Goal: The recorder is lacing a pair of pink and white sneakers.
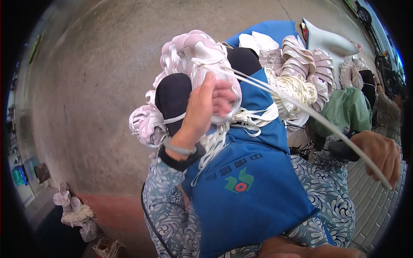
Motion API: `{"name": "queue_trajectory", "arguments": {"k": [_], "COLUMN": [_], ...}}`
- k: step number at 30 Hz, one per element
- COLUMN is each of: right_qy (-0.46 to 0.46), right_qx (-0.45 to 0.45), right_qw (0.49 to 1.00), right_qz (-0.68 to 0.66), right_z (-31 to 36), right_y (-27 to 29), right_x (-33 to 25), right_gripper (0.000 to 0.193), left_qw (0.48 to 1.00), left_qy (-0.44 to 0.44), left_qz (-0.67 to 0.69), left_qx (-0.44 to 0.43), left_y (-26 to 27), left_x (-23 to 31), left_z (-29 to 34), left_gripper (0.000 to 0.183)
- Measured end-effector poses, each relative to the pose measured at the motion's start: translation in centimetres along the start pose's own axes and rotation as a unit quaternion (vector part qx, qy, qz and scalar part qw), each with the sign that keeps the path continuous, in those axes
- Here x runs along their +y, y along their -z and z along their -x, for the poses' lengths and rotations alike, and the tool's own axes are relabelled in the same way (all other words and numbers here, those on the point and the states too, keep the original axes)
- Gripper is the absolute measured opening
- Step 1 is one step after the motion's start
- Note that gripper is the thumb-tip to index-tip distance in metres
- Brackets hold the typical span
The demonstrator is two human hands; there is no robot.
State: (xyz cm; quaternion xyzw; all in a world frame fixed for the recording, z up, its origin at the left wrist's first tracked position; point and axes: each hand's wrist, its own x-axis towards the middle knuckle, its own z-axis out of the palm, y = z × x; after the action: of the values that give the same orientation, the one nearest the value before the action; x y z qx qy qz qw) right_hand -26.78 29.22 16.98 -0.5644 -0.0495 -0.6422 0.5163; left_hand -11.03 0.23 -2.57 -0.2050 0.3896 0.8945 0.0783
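A pink-and-white shoe upper (198, 77) with white mesh rests across my dark-covered knees. Over its near part is my left hand (204, 103), thumb raised and fingers loosely curled and apart, slightly blurred; I see nothing gripped in it. From the upper, white shoelaces (297, 102) stretch tight to the right and toward me. My right hand (380, 155), far out at the right, is closed on their end. More white laces (254, 118) lie bunched on my blue apron (258, 210), beside the upper.
Rows of stacked pink-and-white uppers (299, 62) and a heap of white laces (297, 92) lie to the right. Beyond are a white boot (325, 41) and a green bag (348, 109). A strung bundle of uppers (148, 124) hangs by my left knee. Another person's arm (385, 103) shows far right.
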Motion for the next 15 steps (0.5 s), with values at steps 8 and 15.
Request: {"name": "queue_trajectory", "arguments": {"k": [8, 15], "right_qy": [-0.125, -0.340], "right_qx": [-0.160, 0.378], "right_qw": [0.979, 0.578], "right_qz": [0.013, 0.639], "right_z": [-3.7, 0.6], "right_y": [2.2, 7.8], "right_x": [3.6, 9.1], "right_gripper": [0.026, 0.030], "left_qw": [0.986, 0.906], "left_qy": [0.020, -0.158], "left_qz": [0.163, -0.360], "left_qx": [0.002, -0.159], "left_y": [-4.0, -2.7], "left_x": [0.1, 0.1], "left_z": [-3.4, 2.1], "left_gripper": [0.039, 0.020]}}
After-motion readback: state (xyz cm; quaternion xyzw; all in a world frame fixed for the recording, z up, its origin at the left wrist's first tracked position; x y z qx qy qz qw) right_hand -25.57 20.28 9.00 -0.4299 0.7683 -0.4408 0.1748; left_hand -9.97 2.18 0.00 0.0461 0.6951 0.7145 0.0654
